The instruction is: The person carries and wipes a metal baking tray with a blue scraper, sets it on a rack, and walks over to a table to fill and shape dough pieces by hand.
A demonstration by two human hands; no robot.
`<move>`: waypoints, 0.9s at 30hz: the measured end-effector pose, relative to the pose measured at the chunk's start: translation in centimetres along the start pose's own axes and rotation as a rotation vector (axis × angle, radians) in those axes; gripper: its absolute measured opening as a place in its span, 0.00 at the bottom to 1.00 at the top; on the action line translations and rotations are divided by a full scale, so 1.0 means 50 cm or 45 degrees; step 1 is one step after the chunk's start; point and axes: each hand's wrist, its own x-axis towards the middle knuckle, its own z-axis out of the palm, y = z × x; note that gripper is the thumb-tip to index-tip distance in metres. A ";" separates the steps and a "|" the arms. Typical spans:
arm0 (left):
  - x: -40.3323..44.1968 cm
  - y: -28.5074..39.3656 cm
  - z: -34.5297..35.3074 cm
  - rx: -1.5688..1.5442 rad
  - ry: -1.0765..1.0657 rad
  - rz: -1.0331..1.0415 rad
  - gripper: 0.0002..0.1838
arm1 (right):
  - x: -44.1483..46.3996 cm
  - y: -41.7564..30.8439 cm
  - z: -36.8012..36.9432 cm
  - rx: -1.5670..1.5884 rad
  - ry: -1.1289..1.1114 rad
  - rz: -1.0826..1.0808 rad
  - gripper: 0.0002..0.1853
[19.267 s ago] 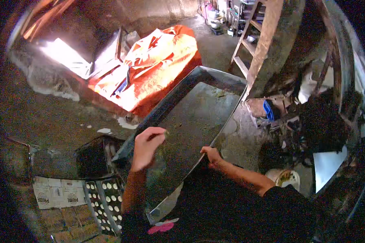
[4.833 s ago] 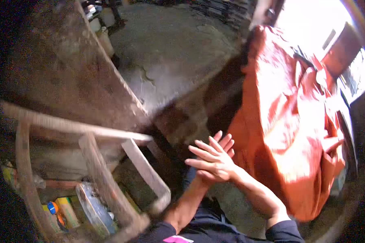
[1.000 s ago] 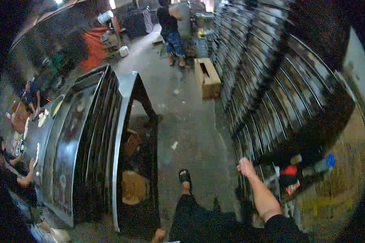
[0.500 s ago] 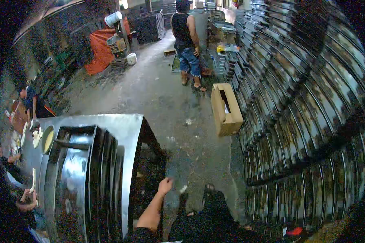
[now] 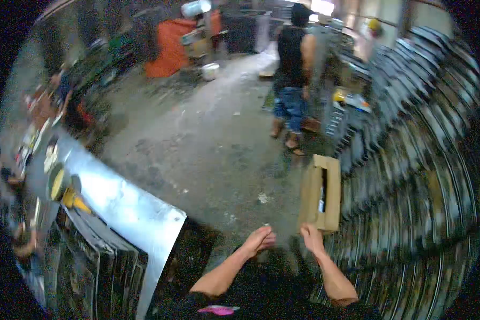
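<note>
1. Left hand (image 5: 258,240): fingers curled. Right hand (image 5: 311,238): fingers folded inward. Nothing seen held (both blurred; cannot tell if closed or gripping).
2. Cardboard box (image 5: 332,194): on floor (image 5: 208,160), ahead of the right hand, which is nearer and overlaps its near end in view. Long axis runs forward, away from the person.
3. Stacked trays (image 5: 410,202): right of box.

one open cardboard box (image 5: 314,196), one metal-topped table (image 5: 122,197), one orange sheet (image 5: 168,49)
</note>
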 end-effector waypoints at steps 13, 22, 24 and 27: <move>0.200 0.713 -0.117 -0.686 -0.860 0.603 0.35 | 0.752 -0.362 0.247 0.189 -0.021 -0.502 0.11; 0.257 0.984 -0.482 0.033 -0.097 0.861 0.30 | 1.121 -0.176 0.434 -0.122 -0.682 0.208 0.08; 0.302 1.018 -0.564 -0.033 0.044 0.836 0.29 | 1.207 -0.243 0.502 -0.177 -0.795 0.203 0.08; 0.390 1.084 -0.709 -0.052 0.105 0.981 0.30 | 1.366 -0.272 0.632 -0.248 -0.968 0.156 0.08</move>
